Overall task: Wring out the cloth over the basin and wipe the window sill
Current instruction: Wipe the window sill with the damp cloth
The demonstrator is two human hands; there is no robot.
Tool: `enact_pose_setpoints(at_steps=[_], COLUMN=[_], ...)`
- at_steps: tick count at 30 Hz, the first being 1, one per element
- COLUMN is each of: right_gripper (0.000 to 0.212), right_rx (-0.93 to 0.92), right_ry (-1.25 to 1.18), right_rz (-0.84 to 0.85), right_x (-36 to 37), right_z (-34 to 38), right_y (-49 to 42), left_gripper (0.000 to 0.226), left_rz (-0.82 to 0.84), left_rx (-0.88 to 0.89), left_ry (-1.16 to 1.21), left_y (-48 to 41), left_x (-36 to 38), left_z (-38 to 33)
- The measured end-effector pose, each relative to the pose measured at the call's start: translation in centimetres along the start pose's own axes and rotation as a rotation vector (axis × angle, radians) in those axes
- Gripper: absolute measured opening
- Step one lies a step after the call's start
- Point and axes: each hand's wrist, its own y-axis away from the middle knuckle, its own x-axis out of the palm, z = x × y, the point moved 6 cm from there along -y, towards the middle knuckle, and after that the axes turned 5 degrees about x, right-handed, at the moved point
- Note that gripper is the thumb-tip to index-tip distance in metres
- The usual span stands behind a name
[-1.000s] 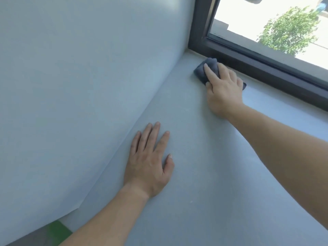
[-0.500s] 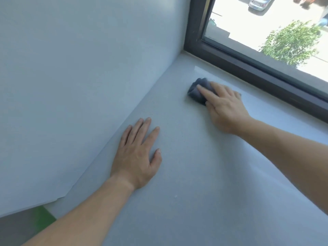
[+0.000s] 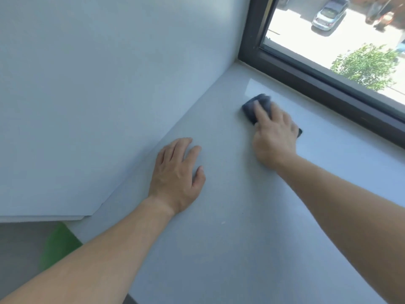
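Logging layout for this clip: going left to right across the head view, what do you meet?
Green object → left hand flat on the window sill → right hand pressing the cloth → tree outside.

Wall point(image 3: 98, 84) stood on left, window sill point(image 3: 219, 249) at its foot. Window frame point(image 3: 317, 84) sat along far right edge of sill. Left hand point(image 3: 177, 172) lay flat on sill, just beside wall. Right hand point(image 3: 274, 137) lay farther off and to right, on top of cloth point(image 3: 252, 107). Cloth sat on sill, near frame, not touching it. Tree point(image 3: 368, 64) and car point(image 3: 328, 15) were outside behind glass, car farther.
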Motion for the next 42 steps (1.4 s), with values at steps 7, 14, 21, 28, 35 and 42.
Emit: enact_pose_setpoints(at_steps=[7, 14, 21, 28, 35, 42], right_gripper=[0.052, 0.052, 0.051, 0.054, 0.053, 0.051], right_rx=[-0.242, -0.482, -0.056, -0.601, -0.292, -0.373], right_ry=[0.104, 0.026, -0.002, 0.066, -0.008, 0.045], right_rz=[0.076, 0.136, 0.025, 0.148, 0.026, 0.042], right_x=[-0.4, 2.6, 1.0, 2.7, 2.8, 0.6], right_z=[0.2, 9.6, 6.1, 9.4, 9.5, 3.0], right_y=[-2.6, 1.5, -5.9, -0.1, 1.0, 0.4], left_gripper=[0.053, 0.064, 0.065, 0.064, 0.066, 0.065], left_rz=[0.074, 0.175, 0.173, 0.148, 0.12, 0.116], left_rx=[-0.104, -0.06, -0.068, -0.067, -0.076, -0.076], left_ry=[-0.017, -0.061, -0.047, -0.033, 0.003, 0.001], left_y=[4.6, 6.0, 6.1, 6.2, 6.2, 6.1], left_x=[-0.7, 0.5, 0.5, 0.3, 0.2, 0.4], left_z=[0.5, 0.8, 0.8, 0.6, 0.6, 0.7])
